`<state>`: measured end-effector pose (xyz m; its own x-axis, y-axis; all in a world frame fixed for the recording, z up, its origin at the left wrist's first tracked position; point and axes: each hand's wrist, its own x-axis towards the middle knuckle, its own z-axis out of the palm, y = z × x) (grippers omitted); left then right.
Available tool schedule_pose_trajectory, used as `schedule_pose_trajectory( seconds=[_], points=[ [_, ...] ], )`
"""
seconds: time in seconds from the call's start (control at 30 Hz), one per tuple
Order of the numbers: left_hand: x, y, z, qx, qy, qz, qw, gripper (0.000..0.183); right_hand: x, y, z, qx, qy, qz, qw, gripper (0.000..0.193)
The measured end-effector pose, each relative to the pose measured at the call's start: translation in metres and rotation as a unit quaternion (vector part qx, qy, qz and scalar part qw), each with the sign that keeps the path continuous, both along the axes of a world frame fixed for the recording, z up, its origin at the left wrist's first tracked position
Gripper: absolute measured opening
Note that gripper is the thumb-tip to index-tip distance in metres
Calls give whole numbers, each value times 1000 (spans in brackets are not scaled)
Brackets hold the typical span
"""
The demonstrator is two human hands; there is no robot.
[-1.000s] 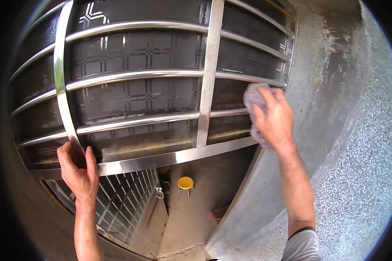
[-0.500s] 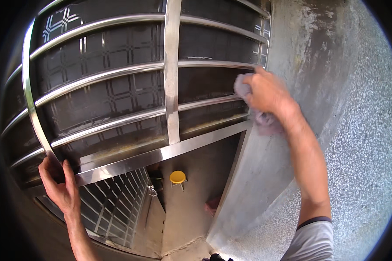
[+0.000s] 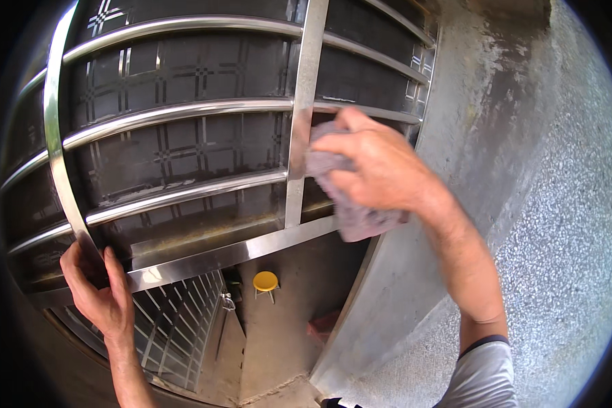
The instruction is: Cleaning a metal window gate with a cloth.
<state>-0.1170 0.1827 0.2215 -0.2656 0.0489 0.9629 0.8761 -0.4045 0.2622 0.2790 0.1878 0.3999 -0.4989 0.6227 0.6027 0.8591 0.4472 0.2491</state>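
Observation:
My right hand [image 3: 377,163] grips a crumpled greyish-mauve cloth [image 3: 360,219]. It holds the cloth close to the middle upright [image 3: 294,197] of a shiny metal grille, over the dark patterned panel. Part of the cloth hangs down past the grille's bottom rail [image 3: 251,249]. At the lower left, my left hand [image 3: 107,299] has its thumb and fingers around the foot of the left upright [image 3: 61,170], just where it meets that rail. Whether the cloth presses on the metal is hidden by my fingers.
A grey plastered wall [image 3: 449,177] runs along the right, next to a speckled pebble-finish wall [image 3: 557,204]. Through the opening below the rail are a yellow stool [image 3: 266,281], a barred gate [image 3: 173,326] and a red object [image 3: 323,325] on the floor.
My right hand has moved left with the cloth, from the grille's right end to the middle upright. The view has shifted slightly, while my left hand keeps its hold on the left upright.

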Motion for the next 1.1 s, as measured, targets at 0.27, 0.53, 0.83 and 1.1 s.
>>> schedule_pose_trajectory(
  seconds=[0.27, 0.53, 0.83, 1.1],
  points=[
    [-4, -7, 2, -13, 14, -6, 1000, 37, 43, 5, -19, 57, 16, -104, 993, 36],
    [4, -2, 4, 5, 19, -12, 1000, 36, 107, 23, -32, 152, -7, -304, 940, 25],
    [1, -5, 4, -6, 13, 20, 1000, 37, -6, 6, -38, 161, 56, 104, 980, 41],
    [12, -5, 7, -12, -2, 3, 1000, 36, 52, 9, 16, 358, 138, 151, 911, 41]
  ],
)
